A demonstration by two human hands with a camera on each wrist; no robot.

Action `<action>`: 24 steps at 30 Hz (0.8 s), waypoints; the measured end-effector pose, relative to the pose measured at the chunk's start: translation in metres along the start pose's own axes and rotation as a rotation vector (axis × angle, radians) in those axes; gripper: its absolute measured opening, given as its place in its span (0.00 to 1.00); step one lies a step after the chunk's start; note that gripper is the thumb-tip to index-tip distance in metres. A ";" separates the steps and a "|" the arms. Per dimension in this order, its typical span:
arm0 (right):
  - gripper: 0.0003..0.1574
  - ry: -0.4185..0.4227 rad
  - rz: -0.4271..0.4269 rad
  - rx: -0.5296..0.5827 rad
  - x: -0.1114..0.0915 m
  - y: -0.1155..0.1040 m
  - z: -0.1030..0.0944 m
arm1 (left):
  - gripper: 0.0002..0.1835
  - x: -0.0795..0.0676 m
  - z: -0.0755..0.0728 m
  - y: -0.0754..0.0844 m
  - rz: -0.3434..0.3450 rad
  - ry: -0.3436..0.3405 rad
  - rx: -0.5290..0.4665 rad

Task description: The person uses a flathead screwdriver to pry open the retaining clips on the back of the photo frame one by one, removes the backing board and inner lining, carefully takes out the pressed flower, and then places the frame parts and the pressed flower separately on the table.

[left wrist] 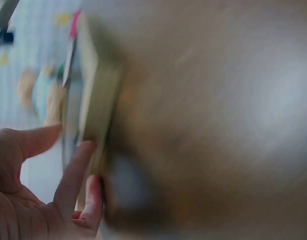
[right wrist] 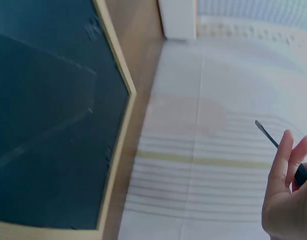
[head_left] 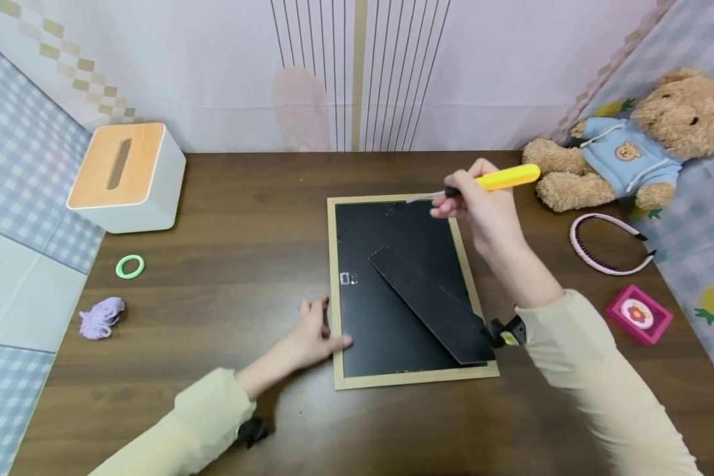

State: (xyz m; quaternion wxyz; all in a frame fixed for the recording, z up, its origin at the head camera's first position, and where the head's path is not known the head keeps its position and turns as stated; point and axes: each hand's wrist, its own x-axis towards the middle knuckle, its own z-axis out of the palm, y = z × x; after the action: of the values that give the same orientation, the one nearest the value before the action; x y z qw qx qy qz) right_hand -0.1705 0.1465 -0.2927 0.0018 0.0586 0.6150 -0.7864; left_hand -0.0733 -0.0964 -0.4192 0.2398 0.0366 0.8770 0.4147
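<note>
A picture frame with a light wood rim lies face down on the table, its black back up. Across that back slants a black stand leg. My left hand holds the frame's left side, thumb over the rim and fingers along the outer edge; in the left wrist view the fingers meet the rim. My right hand grips a flat-tipped screwdriver with a yellow handle. Its tip is over the frame's top edge in the head view, and the right wrist view shows the blade raised clear of the frame.
At the back left stands a tissue box. A green ring and a purple bundle lie at the left. On the right are a teddy bear, a pink headband and a pink box.
</note>
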 end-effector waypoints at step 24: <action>0.12 -0.134 0.249 -0.316 0.068 0.136 0.050 | 0.36 0.109 -0.048 0.007 0.035 0.158 -0.017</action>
State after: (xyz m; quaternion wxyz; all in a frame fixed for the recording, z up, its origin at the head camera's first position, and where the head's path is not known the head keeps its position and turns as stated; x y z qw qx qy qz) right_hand -0.2327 0.0693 -0.4185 0.1489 0.0807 0.7172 -0.6759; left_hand -0.1919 -0.0970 -0.4310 0.1626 0.0170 0.8888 0.4281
